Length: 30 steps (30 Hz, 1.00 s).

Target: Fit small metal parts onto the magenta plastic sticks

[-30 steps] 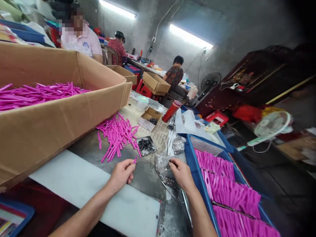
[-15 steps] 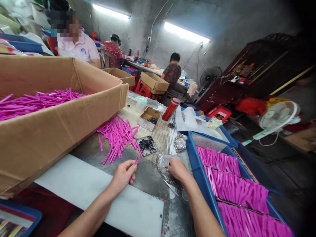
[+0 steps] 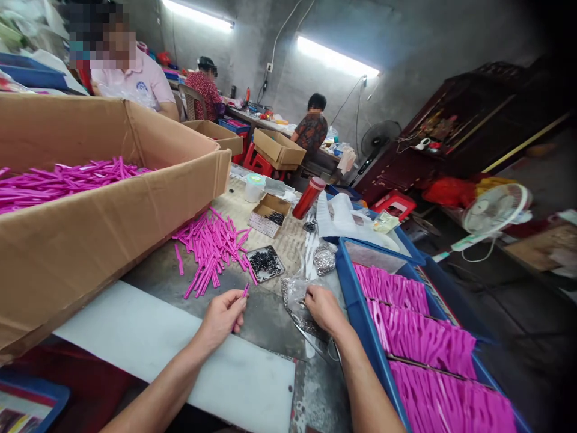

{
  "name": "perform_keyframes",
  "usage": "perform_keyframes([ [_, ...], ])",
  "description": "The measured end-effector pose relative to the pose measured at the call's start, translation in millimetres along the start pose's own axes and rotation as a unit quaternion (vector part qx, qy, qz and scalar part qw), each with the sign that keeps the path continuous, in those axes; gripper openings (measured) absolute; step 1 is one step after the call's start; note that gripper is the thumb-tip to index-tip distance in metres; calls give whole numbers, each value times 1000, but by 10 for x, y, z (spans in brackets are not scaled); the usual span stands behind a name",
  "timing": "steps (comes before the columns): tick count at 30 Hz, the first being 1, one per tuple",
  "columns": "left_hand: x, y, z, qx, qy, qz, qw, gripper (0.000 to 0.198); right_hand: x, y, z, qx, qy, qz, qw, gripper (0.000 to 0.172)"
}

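My left hand [image 3: 222, 317] pinches a thin pink plastic stick [image 3: 244, 293] just above the grey table. My right hand [image 3: 323, 309] has its fingers curled into a clear plastic bag of small metal parts [image 3: 301, 313]; what they grip is hidden. A loose pile of pink sticks [image 3: 211, 246] lies beyond my left hand. Beside that pile sits a small tray of black clips [image 3: 265, 263]. To my right, a blue crate [image 3: 356, 313] holds rows of pink pieces.
A big cardboard box [image 3: 108, 210] of pink sticks fills the left. A white board [image 3: 180, 355] lies near the front edge. Farther off are a small carton [image 3: 269, 214], a red bottle [image 3: 308, 197], a white cup [image 3: 253, 187]. Three people sit at tables behind. A fan [image 3: 493, 210] stands right.
Both hands stay almost in place; the right hand's fingers shift slightly in the bag. The view has drifted a little.
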<state>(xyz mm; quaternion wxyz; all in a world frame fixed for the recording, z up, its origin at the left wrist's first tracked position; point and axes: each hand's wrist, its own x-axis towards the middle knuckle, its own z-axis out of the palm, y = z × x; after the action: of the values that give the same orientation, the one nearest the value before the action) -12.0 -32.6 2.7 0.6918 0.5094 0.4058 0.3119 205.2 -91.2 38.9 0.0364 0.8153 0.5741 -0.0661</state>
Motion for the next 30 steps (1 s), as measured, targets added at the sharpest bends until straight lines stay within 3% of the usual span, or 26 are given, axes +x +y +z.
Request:
perform_keyframes([
  [15, 25, -16, -18, -5, -3, 9, 1000, 23, 111, -5, 3, -4, -57, 0, 998, 24],
  [30, 13, 7, -16, -1, -7, 4, 1000, 23, 21, 26, -31, 57, 14, -5, 998, 23],
])
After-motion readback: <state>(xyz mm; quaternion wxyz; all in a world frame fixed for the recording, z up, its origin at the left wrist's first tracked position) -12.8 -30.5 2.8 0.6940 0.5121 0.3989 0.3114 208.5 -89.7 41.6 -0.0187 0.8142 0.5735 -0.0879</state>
